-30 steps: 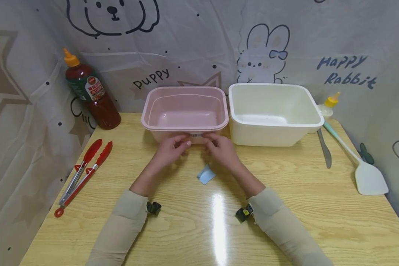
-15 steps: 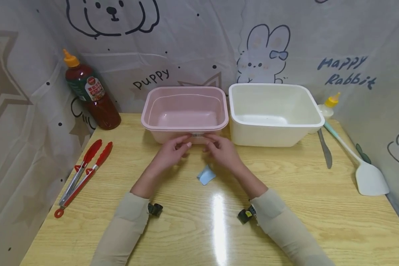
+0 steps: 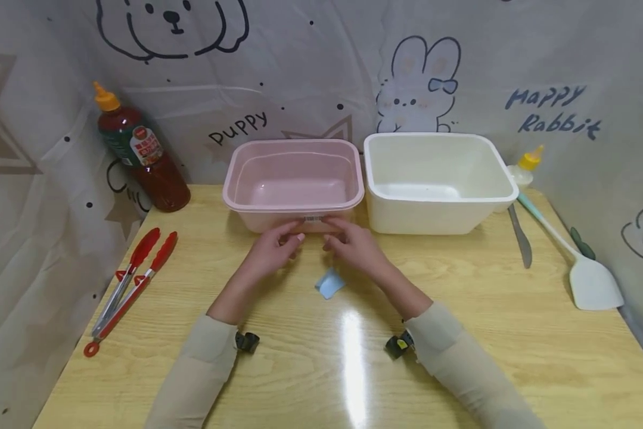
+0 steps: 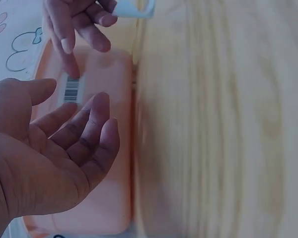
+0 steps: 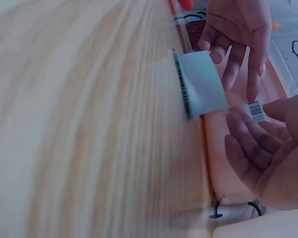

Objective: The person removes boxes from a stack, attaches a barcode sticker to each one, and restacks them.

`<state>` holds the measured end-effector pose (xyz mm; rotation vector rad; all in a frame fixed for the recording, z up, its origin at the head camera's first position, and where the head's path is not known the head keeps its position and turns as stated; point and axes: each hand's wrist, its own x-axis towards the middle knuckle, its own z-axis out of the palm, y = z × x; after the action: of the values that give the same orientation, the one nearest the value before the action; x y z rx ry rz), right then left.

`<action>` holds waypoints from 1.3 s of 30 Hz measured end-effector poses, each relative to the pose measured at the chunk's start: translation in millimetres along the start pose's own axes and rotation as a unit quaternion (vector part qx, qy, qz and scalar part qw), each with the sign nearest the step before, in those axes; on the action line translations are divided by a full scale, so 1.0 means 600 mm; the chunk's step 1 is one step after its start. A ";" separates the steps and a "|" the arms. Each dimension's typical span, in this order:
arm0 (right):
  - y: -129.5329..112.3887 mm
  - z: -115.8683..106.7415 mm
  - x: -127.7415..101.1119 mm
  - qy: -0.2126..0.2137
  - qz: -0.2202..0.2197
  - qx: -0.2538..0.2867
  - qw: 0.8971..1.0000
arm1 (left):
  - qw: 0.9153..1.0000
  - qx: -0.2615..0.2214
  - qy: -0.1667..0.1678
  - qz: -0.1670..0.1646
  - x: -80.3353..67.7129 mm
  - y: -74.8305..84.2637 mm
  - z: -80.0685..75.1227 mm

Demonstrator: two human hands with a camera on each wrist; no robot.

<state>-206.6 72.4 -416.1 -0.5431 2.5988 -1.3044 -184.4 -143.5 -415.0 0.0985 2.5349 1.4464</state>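
A pink plastic bin [image 3: 293, 208] stands at the back of the table, a small barcode sticker [image 3: 313, 218] on its front wall. My left hand [image 3: 270, 253] touches the sticker's left end with its fingertips, fingers relaxed and holding nothing. From the other side, my right hand [image 3: 356, 247] has its index fingertip at the sticker's right end, the other fingers loosely bent. The left wrist view shows the sticker [image 4: 72, 89] lying flat between both hands' fingertips. Below the hands, a folded pale blue slip of paper [image 3: 329, 283] lies on the table; barcode-like print runs along one edge in the right wrist view.
Right beside the pink bin is a white bin [image 3: 423, 217]. Red-tipped tongs [image 3: 133, 292] and a bottle of red sauce [image 3: 144, 158] are on the left. On the right are a knife [image 3: 521, 238], a white spatula [image 3: 595, 283] and a yellow-capped bottle [image 3: 525, 170].
The head view has shifted slightly. Both hands stay at the barcode sticker with only tiny finger movements; the bins and paper slip keep their places.
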 end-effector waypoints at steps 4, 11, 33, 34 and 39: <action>-0.003 0.001 0.006 -0.037 -0.024 -0.022 0.999 | 1.000 0.007 -0.020 0.012 0.003 0.004 0.003; 0.003 -0.006 0.002 -0.014 0.023 0.025 0.999 | 1.000 0.005 -0.014 0.017 0.005 0.013 -0.007; 0.012 -0.019 -0.027 -0.042 0.002 -0.004 0.999 | 0.996 0.078 -0.020 0.028 -0.023 0.018 0.001; 0.012 -0.021 -0.029 -0.047 -0.009 -0.019 0.999 | 0.996 0.086 -0.021 0.028 -0.025 0.021 0.003; 0.012 -0.027 -0.034 -0.087 -0.055 -0.097 0.990 | 0.993 0.112 -0.025 0.026 -0.037 0.032 0.008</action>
<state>-195.1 96.7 -412.2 -0.8048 2.5942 -0.9874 -162.5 -133.5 -397.4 0.2348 2.6617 1.1556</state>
